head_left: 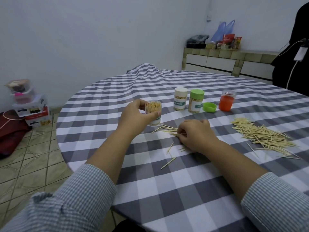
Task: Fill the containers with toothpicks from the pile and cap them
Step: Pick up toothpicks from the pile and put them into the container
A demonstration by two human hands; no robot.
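Note:
My left hand (136, 117) grips an uncapped clear container (153, 113) packed with toothpicks, standing on the checked table (184, 190). To its right my right hand (195, 134) rests palm down on a small bunch of toothpicks (168, 129), fingers curled around some of them. A large pile of toothpicks (260, 134) lies at the right. A few loose toothpicks (170, 154) lie in front of my right hand. Behind stand a white-capped container (180, 101), a green-capped container (196, 101), a loose green cap (209, 107) and an orange container (227, 100).
The round table's left edge (58, 131) drops to a tiled floor with stacked boxes (31, 111). The cloth bunches up at the far side (143, 69). A dark-clothed person (294, 52) stands at the far right, beside a tiled counter (225, 59).

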